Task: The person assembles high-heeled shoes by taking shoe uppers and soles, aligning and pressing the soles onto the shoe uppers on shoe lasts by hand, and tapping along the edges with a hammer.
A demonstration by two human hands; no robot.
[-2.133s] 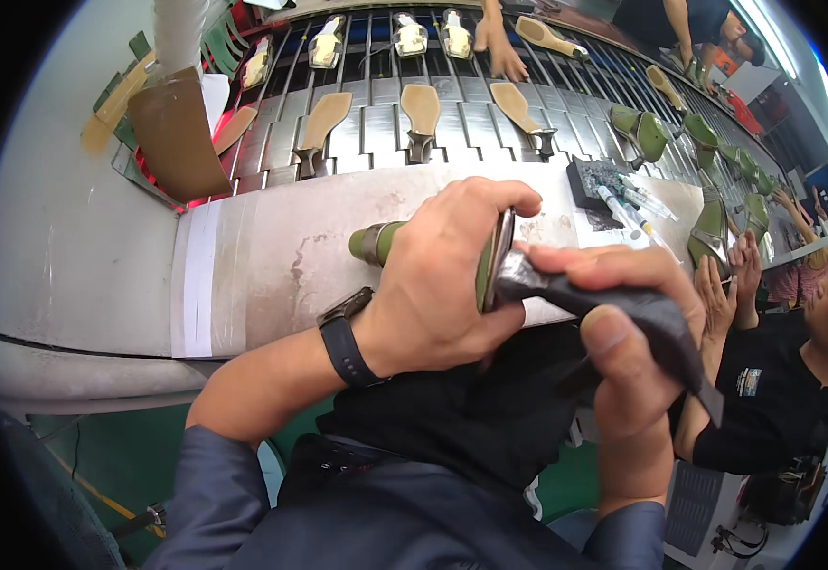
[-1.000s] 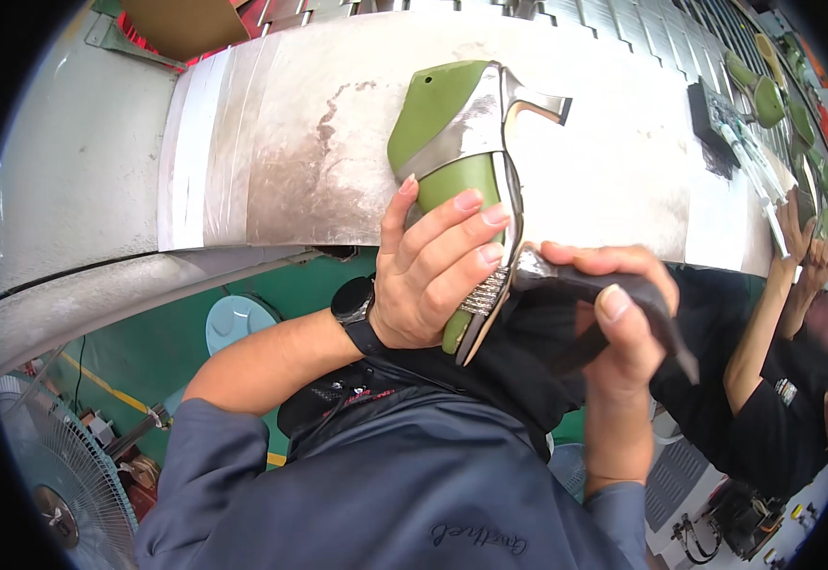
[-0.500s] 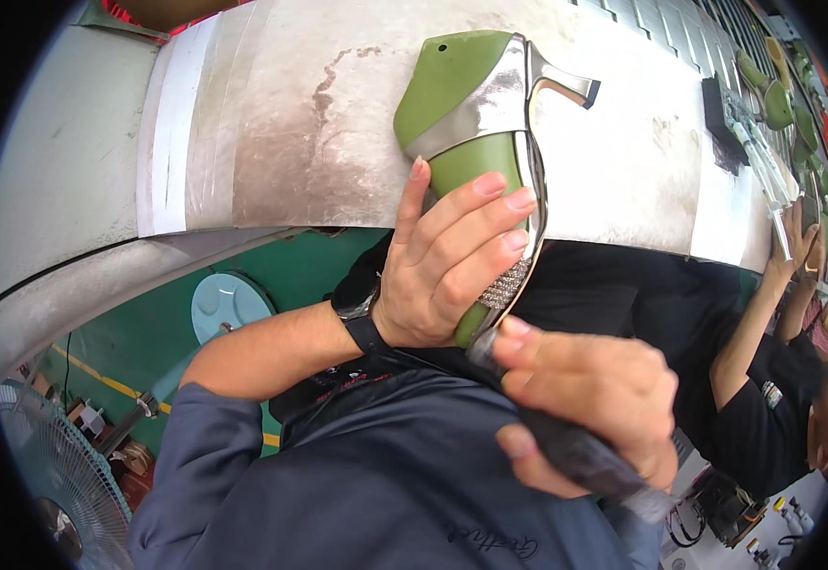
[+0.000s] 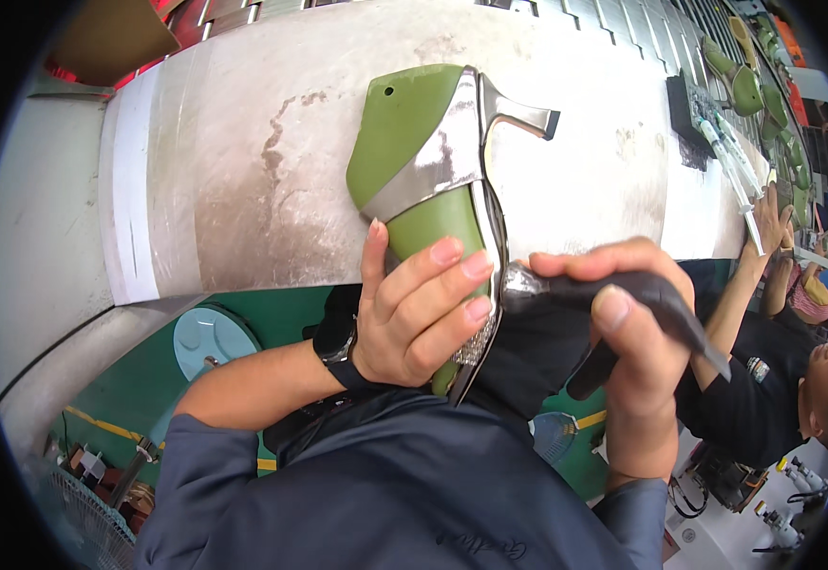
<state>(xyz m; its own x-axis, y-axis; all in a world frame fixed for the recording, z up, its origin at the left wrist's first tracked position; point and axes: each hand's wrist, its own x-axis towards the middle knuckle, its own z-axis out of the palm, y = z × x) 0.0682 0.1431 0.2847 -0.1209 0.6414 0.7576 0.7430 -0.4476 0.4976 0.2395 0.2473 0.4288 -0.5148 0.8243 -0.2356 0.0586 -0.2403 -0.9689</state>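
A silver high-heeled shoe (image 4: 444,157) with a glittery toe strap sits on a green shoe last (image 4: 400,128), its sole edge facing right and its toe toward me. My left hand (image 4: 419,318) is closed over the front part, thumb on one side and fingers across it, steadying it at the table's near edge. In my right hand (image 4: 637,328) is a dark hand tool (image 4: 661,290) with a blunt silver metal end. That end is at the sole's edge, beside my left fingertips; whether it touches cannot be seen. My palm hides part of the tool, so its exact kind is unclear.
The pale, stained worktable (image 4: 585,180) lies beneath the heel. Syringes (image 4: 732,161) rest by a black block (image 4: 685,109) at the right. More green lasts (image 4: 742,85) line the far right, near a co-worker's hands (image 4: 765,223). A blue round stool (image 4: 210,337) stands lower left.
My right hand has moved up along the sole from the toe, and the tool has turned to point left. The whole view has shifted, with the shoe lower and farther left.
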